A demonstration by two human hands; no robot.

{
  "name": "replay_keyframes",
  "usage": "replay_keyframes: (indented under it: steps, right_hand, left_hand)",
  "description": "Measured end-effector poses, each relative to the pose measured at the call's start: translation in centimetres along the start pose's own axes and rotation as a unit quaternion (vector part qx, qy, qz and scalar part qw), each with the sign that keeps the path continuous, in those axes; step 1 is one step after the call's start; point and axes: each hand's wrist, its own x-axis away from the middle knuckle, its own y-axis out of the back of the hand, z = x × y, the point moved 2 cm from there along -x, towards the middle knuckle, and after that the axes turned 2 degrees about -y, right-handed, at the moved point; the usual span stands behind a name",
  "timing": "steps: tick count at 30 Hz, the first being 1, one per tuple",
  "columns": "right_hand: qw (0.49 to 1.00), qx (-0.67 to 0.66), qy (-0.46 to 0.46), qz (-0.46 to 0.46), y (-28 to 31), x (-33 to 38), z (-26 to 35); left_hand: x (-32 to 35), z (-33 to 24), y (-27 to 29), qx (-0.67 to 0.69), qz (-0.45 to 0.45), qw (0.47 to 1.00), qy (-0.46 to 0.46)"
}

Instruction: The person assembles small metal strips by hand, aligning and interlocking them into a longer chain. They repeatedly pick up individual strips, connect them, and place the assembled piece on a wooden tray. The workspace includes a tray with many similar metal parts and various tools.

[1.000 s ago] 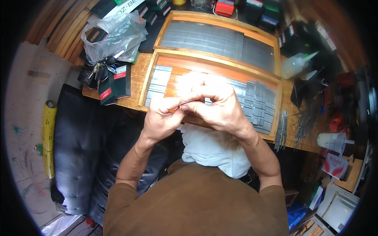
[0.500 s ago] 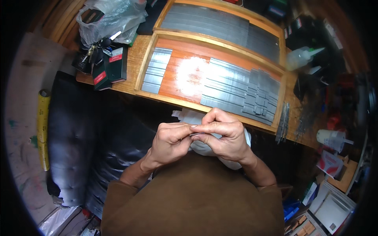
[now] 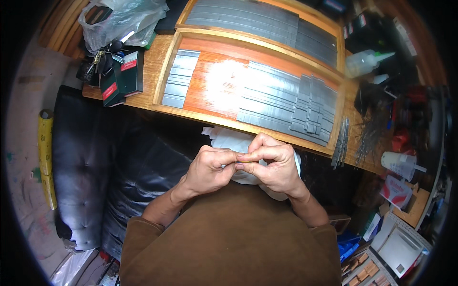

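Note:
Close together in front of my chest, my left hand (image 3: 210, 167) and my right hand (image 3: 273, 164) meet at the fingertips. Both pinch a small thin strip (image 3: 244, 162), of which only a narrow edge shows between the fingers; its kind is hidden. A white cloth (image 3: 231, 143) lies below and behind the hands. Beyond them, on the table, is a shallow wooden tray (image 3: 200, 114) with an orange-brown bottom. Flat grey metal-looking strips (image 3: 267, 102) fill its right part, and a shorter stack of similar strips (image 3: 181, 78) lies at its left end.
Behind is a second tray of dark strips (image 3: 238, 19). Dark boxes (image 3: 129, 74), keys and a plastic bag (image 3: 126, 24) sit at the left. Squeeze bottles (image 3: 362, 64) and loose thin strips (image 3: 340, 143) are at the right. A black padded seat (image 3: 81, 167) stands lower left.
The view has shifted slightly, so the table and trays appear further left and higher. Both hands stay pinched together, with a small change in the angle of the strip's visible edge.

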Motion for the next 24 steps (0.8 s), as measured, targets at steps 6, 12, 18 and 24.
replay_keyframes:
  steps: [6,12,18,24]
  right_hand:
    - [1.000,-0.009,-0.007,-0.016,-0.08,0.26,-0.37]
    - [1.000,-0.009,-0.001,-0.022,-0.12,0.31,-0.59]
    - [1.000,0.001,-0.003,-0.022,-0.09,0.34,-0.79]
    - [1.000,-0.007,-0.007,-0.012,-0.15,0.21,-0.64]
  left_hand:
    - [-0.10,-0.21,-0.15,0.003,-0.002,1.000,-0.003]
    - [-0.01,0.04,-0.17,-0.002,0.002,1.000,-0.002]
    - [0.02,0.12,-0.30,0.008,0.003,1.000,0.018]
    - [0.53,0.50,-0.81,0.005,-0.018,0.999,0.035]
